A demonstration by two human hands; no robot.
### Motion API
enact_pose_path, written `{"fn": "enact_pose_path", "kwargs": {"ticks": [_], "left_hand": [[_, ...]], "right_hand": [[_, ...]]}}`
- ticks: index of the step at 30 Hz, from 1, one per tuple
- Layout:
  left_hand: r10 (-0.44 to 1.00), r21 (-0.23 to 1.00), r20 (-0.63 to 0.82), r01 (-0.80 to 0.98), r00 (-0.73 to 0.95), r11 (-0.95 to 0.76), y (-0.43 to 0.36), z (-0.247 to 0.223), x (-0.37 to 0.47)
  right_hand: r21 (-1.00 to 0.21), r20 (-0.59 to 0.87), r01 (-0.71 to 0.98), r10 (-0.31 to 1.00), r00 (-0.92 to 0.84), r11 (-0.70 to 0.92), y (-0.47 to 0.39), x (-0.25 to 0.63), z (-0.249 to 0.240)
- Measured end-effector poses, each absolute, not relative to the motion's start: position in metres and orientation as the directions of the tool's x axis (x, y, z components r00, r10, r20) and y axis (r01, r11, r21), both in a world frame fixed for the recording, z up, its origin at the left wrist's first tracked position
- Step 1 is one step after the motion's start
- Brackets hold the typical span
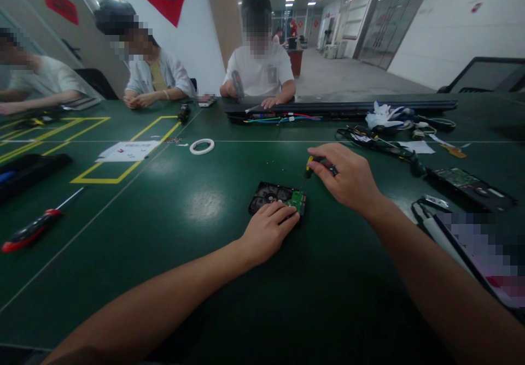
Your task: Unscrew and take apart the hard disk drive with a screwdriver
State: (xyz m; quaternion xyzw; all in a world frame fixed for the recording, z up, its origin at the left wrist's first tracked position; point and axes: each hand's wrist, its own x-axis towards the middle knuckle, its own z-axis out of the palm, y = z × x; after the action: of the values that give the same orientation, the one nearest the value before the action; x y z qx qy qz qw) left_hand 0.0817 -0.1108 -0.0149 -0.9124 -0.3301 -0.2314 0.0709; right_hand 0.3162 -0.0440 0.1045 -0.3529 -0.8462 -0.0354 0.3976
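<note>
A black hard drive [266, 192] with a green circuit board [298, 196] lies flat on the green table [172, 294]. My left hand [268, 228] rests on its near edge, fingers laid over the drive and part of the board. Above and to the right, my right hand [346, 176] grips a small screwdriver [308, 171] with a black and yellow handle. The screwdriver's thin shaft points down at the board's far right part; whether the tip touches a screw is too small to tell.
A red-black screwdriver [35, 229] and black tray [33, 171] lie left, a white tape ring [202, 146] ahead. Cables [379, 142], gloves [385, 116] and another hard drive [471, 187] are right. Several people sit across the table.
</note>
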Motion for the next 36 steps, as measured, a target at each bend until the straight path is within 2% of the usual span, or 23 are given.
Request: {"fn": "enact_pose_path", "kwargs": {"ticks": [11,17,28,36], "left_hand": [[0.584,0.027,0.454,0.645,0.673,-0.764,-0.1130,-0.0097,0.0819],[0.572,0.023,0.468,0.638,0.674,-0.770,-0.1128,-0.0088,0.0820],[0.580,0.021,0.451,0.642,0.678,-0.766,-0.1114,-0.0137,0.0809],[0.580,0.027,0.454,0.640,0.676,-0.768,-0.1111,-0.0147,0.0813]], "right_hand": [[-0.211,0.674,0.661,0.597,-0.435,0.720,-0.0440,0.3167,0.1037],[-0.186,0.687,0.647,0.568,-0.452,0.740,-0.0438,0.3167,0.1038],[-0.256,0.687,0.632,0.598,-0.413,0.731,-0.0421,0.3164,0.0997],[-0.255,0.680,0.663,0.618,-0.394,0.704,-0.0429,0.3166,0.0986]]}}
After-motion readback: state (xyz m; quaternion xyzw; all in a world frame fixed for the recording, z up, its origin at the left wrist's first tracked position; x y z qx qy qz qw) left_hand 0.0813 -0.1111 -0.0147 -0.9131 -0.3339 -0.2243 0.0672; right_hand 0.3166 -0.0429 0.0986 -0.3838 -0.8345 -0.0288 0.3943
